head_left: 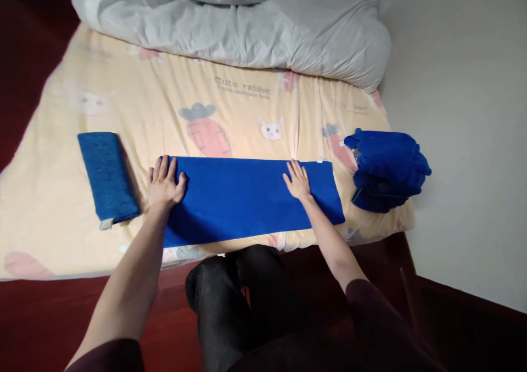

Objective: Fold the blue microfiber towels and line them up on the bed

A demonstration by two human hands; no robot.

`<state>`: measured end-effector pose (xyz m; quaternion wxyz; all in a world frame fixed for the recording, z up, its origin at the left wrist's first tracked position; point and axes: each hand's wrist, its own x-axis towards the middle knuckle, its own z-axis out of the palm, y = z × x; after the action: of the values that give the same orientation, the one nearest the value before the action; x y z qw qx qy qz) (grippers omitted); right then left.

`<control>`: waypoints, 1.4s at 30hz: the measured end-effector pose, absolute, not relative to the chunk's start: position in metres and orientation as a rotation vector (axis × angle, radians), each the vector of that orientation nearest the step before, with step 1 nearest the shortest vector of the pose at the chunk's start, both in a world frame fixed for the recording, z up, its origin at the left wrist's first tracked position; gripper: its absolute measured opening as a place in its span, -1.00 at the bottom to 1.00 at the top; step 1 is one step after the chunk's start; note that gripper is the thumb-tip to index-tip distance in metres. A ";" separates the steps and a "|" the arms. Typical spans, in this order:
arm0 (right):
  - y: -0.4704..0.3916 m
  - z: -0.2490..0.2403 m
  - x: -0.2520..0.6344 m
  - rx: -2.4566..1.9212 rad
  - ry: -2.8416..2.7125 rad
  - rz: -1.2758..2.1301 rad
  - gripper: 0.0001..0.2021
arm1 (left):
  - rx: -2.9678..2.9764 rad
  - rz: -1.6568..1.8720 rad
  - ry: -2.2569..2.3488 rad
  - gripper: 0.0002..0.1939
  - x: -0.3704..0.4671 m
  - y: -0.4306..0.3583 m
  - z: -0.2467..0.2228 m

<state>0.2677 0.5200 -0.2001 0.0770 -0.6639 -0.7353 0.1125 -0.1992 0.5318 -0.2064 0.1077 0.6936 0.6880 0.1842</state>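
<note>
1. My left fingers (165, 169) and right fingers (295, 172) rest loosely spread on the long, flat, bright-blue rectangular cloth (234, 196), pinching nothing.
2. It lies on the soft, rippled cream carrot-print sheet (160, 108); uneven pressure could skew or crease both.
3. A folded, flecked teal-blue oblong cloth (107, 174) lies left; rightward, a crumpled, rounded royal-blue fabric bundle (389, 166) might tumble if bumped.

Flat blue cloth (239, 196): matt, even, smooth. Folded blue cloth (107, 174): matt fabric, flecked, rougher-looking. Bundled blue cloth (389, 166): soft, matt, rumpled. Bedsheet (160, 108): printed fabric, matt, lightly creased. Grey quilt (230, 34): dull cloth, puckered. Floor (45, 322): wood-like, faint sheen. Wall (461, 141): smooth, matt.
</note>
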 end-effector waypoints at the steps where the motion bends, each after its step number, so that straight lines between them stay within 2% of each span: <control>1: 0.521 -0.200 0.290 -2.039 -2.176 0.319 -0.37 | 2.050 0.548 2.026 -0.31 -0.199 0.532 -0.207; 5: 0.522 -0.201 0.359 -2.194 -2.098 0.250 -0.37 | 2.055 0.537 2.040 -0.30 -0.200 0.532 -0.209; 9: 0.525 -0.205 0.390 -2.278 -2.049 0.168 -0.35 | 2.061 0.530 2.039 -0.30 -0.201 0.532 -0.212; 16: 0.529 -0.217 0.399 -2.283 -2.031 0.041 -0.34 | 2.075 0.481 2.008 -0.28 -0.211 0.537 -0.218; 22: 0.529 -0.223 0.399 -2.248 -2.022 0.004 -0.34 | 2.228 0.320 1.799 -0.27 -0.276 0.535 -0.216; 29: 0.529 -0.226 0.400 -2.245 -2.030 -0.017 -0.36 | 2.279 0.427 1.771 -0.23 -0.325 0.539 -0.221; 34: 0.531 -0.224 0.399 -2.259 -2.030 0.002 -0.35 | 2.098 0.565 1.978 -0.23 -0.277 0.544 -0.204; 39: 0.526 -0.216 0.394 -2.270 -2.057 0.033 -0.34 | 2.262 0.385 1.779 -0.27 -0.176 0.530 -0.194; 42: 0.511 -0.211 0.405 -2.261 -2.124 0.083 -0.35 | 2.200 0.348 1.798 -0.28 -0.156 0.531 -0.200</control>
<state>0.4053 0.5114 -0.2113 0.0192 -0.7285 -0.6843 0.0266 -0.1557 0.5309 -0.2003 0.1389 0.7611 0.6220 0.1203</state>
